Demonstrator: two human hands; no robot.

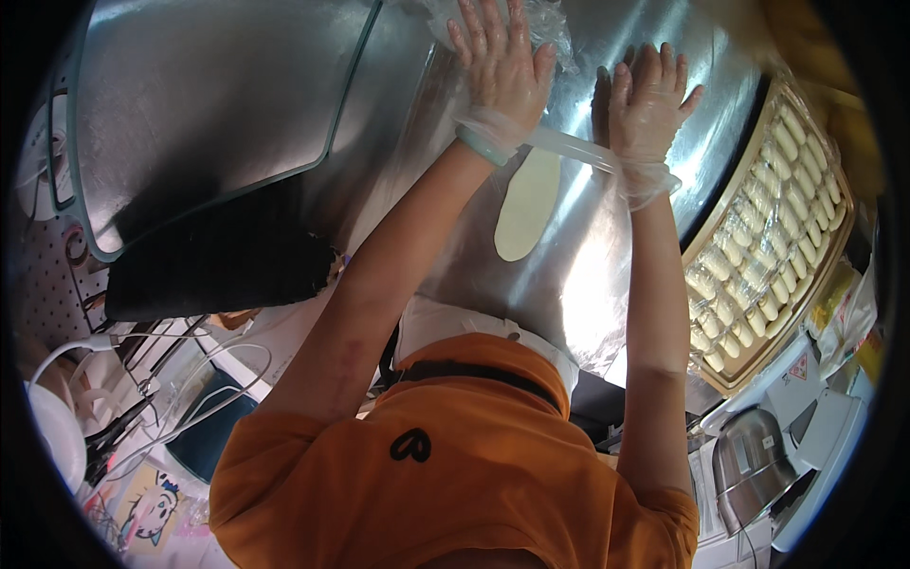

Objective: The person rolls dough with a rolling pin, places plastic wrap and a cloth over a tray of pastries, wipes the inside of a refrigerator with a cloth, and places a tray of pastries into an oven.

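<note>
A long, flat oval of pale dough lies on the shiny metal worktop. Just beyond its far end, a pale translucent rolling pin spans from one wrist to the other. My left hand, in a thin clear glove, is stretched out flat with its fingers apart, the pin's left end at its wrist. My right hand, gloved likewise, has its fingers spread too, and the pin's right end goes under its heel. Neither hand's fingers are wrapped around anything. Crumpled clear plastic film lies beside my left fingers.
At the right stands a tray of rolled dough pieces under clear film. Below it are a metal bowl and a white device. A grey-edged panel, a black piece and white cables occupy the left.
</note>
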